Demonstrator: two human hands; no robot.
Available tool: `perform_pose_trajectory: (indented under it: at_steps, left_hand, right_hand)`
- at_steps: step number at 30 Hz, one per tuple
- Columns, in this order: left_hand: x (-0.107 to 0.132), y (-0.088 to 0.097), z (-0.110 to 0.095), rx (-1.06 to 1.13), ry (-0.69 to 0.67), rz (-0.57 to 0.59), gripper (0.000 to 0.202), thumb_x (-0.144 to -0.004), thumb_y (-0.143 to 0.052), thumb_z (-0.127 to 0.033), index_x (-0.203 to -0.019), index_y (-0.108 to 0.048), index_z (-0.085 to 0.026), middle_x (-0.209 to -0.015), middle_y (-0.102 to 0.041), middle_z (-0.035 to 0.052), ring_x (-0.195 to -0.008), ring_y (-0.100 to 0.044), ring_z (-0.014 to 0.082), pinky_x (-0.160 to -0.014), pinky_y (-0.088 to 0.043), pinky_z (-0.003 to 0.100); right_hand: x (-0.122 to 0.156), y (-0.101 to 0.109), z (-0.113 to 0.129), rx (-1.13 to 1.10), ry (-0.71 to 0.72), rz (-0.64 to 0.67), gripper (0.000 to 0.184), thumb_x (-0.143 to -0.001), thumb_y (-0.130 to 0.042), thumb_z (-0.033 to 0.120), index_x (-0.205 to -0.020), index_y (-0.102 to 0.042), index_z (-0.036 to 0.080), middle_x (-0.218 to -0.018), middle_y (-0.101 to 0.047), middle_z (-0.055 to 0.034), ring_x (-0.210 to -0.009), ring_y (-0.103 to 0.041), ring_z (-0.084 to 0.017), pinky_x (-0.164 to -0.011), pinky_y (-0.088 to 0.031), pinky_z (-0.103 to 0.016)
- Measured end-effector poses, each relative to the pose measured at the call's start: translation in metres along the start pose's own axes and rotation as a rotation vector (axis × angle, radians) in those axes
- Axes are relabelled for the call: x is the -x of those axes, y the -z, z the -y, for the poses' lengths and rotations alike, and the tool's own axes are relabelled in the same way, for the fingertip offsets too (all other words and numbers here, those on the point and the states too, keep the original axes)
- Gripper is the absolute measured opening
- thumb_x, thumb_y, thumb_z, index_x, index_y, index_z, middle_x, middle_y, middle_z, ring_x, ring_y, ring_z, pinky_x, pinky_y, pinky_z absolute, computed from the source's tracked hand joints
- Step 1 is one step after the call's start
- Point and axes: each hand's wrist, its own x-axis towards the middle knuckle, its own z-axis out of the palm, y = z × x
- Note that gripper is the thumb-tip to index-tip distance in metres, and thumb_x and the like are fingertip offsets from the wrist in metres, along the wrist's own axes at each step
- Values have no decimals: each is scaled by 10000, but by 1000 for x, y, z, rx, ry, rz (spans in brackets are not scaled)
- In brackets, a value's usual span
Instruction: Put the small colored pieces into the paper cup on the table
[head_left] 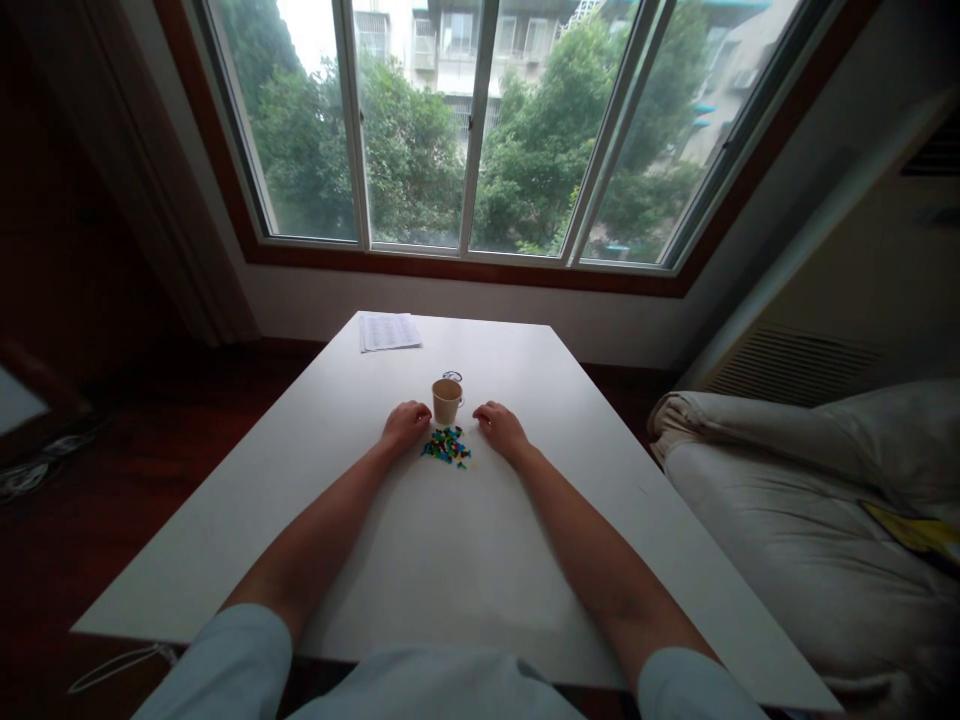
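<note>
A tan paper cup (447, 402) stands upright on the white table, its mouth facing up. Right in front of it lies a loose pile of small, colourful pieces (447, 447), mostly green, blue and yellow, too small to make out in kind. My left hand (407, 425) rests on the table just left of the cup and pile, fingers curled in, with nothing visible in them. On the other side, my right hand (501, 430) lies a little apart from the cup, its fingers also drawn together and no object showing. A thin dark ring-like thing (452, 376) lies behind the cup.
Printed sheets of paper (390, 332) lie at the table's far left corner. The white table (247, 540) narrows toward a large window (465, 130). To the right is a pale padded sofa (772, 510); a white cord (120, 668) hangs near the front left corner.
</note>
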Motion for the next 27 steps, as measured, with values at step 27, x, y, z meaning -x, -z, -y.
perform_pose_trajectory:
  at_steps: [27]
  left_hand:
    - [1, 2, -4, -12, 7, 8, 207, -880, -531, -275, -917, -726, -217, -969, -679, 63, -925, -581, 194, -816, -429, 298]
  right_hand:
    - [7, -8, 13, -98, 106, 29, 286, -846, -568, 68, -974, -760, 236, -1017, -661, -62, -993, -568, -187, -909, -453, -322]
